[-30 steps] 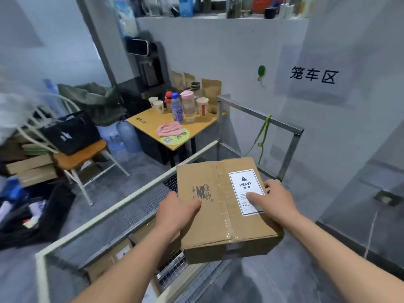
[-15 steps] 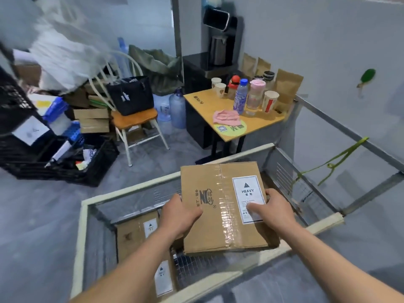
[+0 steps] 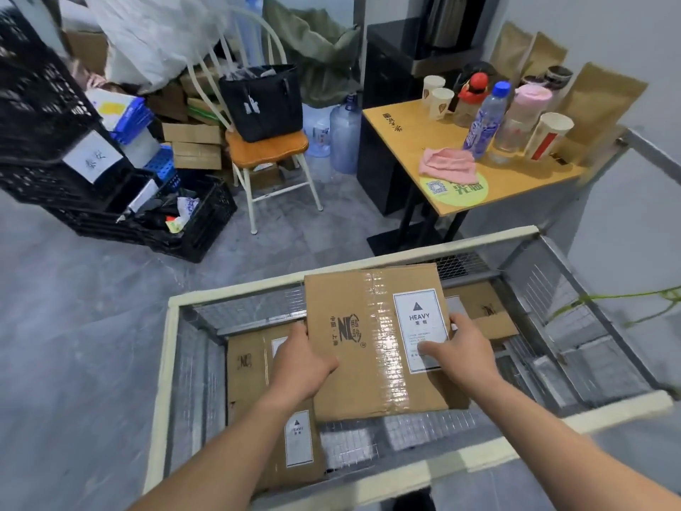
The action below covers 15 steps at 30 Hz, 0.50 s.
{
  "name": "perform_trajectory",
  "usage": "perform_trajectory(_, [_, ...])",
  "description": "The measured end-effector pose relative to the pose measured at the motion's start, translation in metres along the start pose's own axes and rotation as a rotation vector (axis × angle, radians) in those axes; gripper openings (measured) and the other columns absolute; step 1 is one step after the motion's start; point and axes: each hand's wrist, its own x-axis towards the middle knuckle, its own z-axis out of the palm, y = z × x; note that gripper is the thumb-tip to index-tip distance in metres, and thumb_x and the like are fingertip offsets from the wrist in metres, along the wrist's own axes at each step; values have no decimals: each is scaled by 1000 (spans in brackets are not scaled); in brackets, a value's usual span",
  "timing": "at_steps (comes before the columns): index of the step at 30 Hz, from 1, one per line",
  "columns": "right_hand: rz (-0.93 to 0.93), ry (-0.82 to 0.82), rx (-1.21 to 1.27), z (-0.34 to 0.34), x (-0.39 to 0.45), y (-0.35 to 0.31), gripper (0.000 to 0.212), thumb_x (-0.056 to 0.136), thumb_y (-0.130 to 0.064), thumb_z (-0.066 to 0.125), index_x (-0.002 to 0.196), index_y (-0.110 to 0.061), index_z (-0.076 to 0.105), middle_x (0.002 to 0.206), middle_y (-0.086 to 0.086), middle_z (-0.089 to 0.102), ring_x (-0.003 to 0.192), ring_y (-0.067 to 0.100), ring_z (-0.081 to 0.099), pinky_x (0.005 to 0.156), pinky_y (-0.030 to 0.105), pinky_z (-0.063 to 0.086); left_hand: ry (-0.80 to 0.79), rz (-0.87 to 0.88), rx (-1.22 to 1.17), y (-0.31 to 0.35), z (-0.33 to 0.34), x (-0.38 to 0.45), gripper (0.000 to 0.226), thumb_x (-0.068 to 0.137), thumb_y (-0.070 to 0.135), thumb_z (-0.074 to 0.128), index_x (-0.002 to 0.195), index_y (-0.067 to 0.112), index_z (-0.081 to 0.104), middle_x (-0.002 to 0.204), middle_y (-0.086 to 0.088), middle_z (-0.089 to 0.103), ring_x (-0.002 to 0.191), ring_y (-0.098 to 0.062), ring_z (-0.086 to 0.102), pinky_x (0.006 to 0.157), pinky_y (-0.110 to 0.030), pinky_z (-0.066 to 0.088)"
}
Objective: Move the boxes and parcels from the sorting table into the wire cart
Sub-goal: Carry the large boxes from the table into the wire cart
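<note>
You have carried the box (image 3: pixel 376 341) from the cart's (image 3: pixel 353 278) edge to above its open top, so lowering comes next. Your left hand (image 3: pixel 302 359) and right hand (image 3: pixel 458 354) clamp its sides. Its label reads "HEAVY"; another box (image 3: pixel 258 381) below your left hand reads the same.

The held box (image 3: pixel 368 344) carries a "HEAVY" label (image 3: pixel 420 330) (white sticker).

Across the lower half of the frame, a wire cart (image 3: pixel 368 485) with cream-padded rim and mesh walls. Flat on its floor at lower left, a cardboard box (image 3: pixel 254 366) bearing a HEAVY label; at right, another cardboard box (image 3: pixel 486 307), partly hidden.
</note>
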Motion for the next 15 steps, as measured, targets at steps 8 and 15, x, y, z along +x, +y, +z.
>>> perform_trajectory(8, [70, -156, -62, 73, 63, 65, 52, 78, -6, 79, 115, -22, 46, 106, 0, 71, 91, 25, 65, 78, 39, 54, -29, -170, 111, -76, 69, 46, 51, 89, 15, 73, 124, 27, 38, 108, 7, 62, 83, -13, 64, 59, -27, 51])
perform_trajectory(15, [180, -302, -58, 141, 94, 145, 52, 82, -5, 77, 123, -16, 48, 99, -5, 67, 78, 9, 61, 58, 23, 43, -86, -281, 129, -157, 144, 66, 46, 89, 12, 70, 124, 22, 44, 94, 12, 59, 83, -9, 60, 60, -20, 45])
